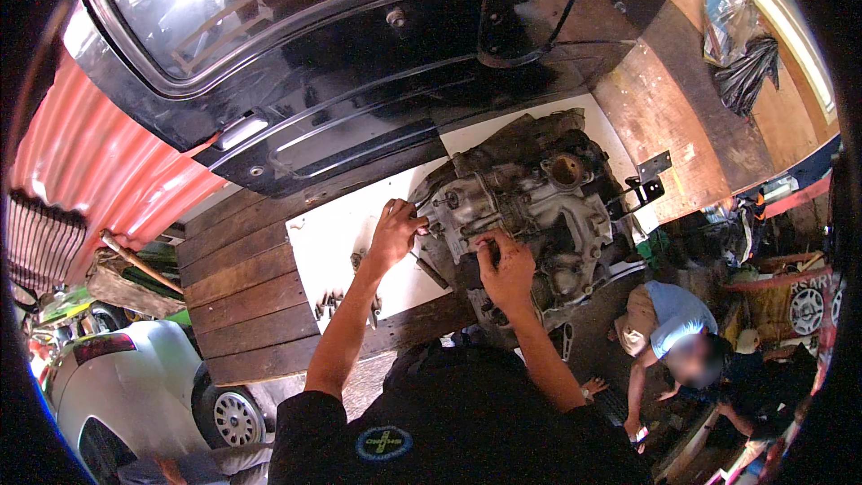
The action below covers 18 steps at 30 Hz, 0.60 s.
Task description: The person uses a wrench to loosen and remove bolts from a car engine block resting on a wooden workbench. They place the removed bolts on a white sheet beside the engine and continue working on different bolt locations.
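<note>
A grimy metal engine point(579, 229) with a round open port on top lies on a white sheet point(323, 242). At its left side is my left hand point(393, 232), fingers curled and pinched together by the casing. My right hand point(508, 271) rests over the engine's near middle, its thumb and forefinger bent in against the metal. Whatever either hand grips is too small or hidden to make out. A dark rod point(431, 271) lies on the sheet between my hands. Several bolts point(330, 304) are grouped near the sheet's front left, beside my left forearm.
The sheet covers part of a wooden plank bench point(242, 292). A black vehicle panel point(359, 81) rises behind it. A black metal bracket point(648, 181) sits right of the engine. At the lower right a person in a blue shirt point(678, 314) crouches. A silver car point(144, 386) stands lower left.
</note>
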### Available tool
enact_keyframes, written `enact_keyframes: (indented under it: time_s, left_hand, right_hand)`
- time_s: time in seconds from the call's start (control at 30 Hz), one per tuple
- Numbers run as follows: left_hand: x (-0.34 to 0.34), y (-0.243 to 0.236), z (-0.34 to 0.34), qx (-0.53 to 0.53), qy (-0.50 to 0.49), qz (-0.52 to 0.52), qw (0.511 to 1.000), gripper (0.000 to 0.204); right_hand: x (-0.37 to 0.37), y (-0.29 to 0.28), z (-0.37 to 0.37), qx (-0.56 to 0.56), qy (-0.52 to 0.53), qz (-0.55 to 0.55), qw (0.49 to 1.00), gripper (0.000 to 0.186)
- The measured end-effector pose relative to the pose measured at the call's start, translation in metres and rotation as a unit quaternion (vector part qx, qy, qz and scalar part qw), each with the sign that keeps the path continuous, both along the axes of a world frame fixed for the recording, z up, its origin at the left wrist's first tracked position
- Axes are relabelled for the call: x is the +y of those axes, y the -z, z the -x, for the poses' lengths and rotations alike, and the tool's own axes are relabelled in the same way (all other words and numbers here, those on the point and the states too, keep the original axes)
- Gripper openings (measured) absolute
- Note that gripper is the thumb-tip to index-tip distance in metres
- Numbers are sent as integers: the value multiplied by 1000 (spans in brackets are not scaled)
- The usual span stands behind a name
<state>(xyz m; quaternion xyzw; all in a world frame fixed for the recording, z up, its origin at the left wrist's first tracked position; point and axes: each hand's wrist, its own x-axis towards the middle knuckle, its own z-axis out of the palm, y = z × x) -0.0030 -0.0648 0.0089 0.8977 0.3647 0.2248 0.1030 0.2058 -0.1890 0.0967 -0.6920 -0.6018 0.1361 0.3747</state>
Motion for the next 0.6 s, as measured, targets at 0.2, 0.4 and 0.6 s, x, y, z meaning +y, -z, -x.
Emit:
enact_keyframes:
  time_s: [0.2, 0.4, 0.6]
  left_hand:
    - [12, -12, -3, 27, 34, -27, 999, 30]
    - [18, -23, -12, 44, 42, -87, 994, 32]
    - [24, 29, -6, -13, 59, 148, 987, 16]
  right_hand:
    - [0, -2, 1, 5, 5, 12, 1000, 12]
    - [0, -1, 1, 9, 1, 10, 1000, 12]
    - [0, -5, 4, -7, 10, -16, 1000, 10]
